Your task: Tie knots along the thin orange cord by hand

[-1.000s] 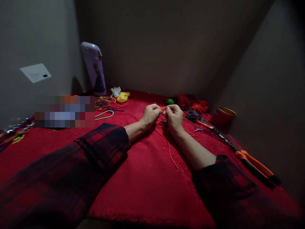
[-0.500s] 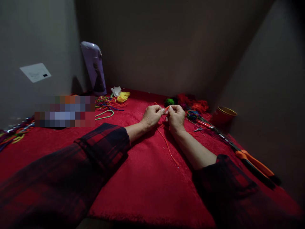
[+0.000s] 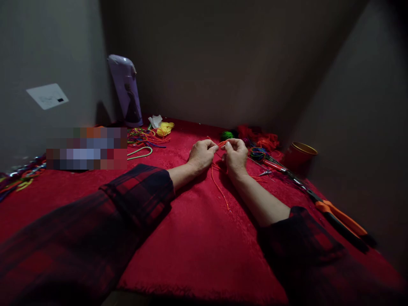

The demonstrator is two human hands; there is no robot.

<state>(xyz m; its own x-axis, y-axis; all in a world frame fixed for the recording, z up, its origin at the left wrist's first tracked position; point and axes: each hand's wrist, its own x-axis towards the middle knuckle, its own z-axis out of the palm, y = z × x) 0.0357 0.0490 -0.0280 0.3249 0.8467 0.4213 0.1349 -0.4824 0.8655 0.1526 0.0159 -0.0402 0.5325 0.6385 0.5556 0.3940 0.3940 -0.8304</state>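
Orange-red cord (image 3: 219, 188) runs between my two hands, with a loose end trailing toward me over the red cloth (image 3: 197, 246). My left hand (image 3: 203, 155) pinches the cord between thumb and fingertips. Just to its right, my right hand (image 3: 236, 156) pinches the same cord, where several strands or loops spread in the small gap between the fingertips. How the strands cross there is too small to tell. Behind the right hand lies a green ball of cord (image 3: 227, 135).
On the right lie orange-handled pliers (image 3: 342, 221), a red tin (image 3: 299, 155) and tangled red cord (image 3: 267, 141). A purple container (image 3: 126, 91) stands at the back left, near yellow cord (image 3: 165, 128) and mixed cords (image 3: 143, 137). Walls enclose the table.
The fingertips have parted slightly, and more orange-red strands show between them. The trailing cord end has drawn back a little, up and to the left.
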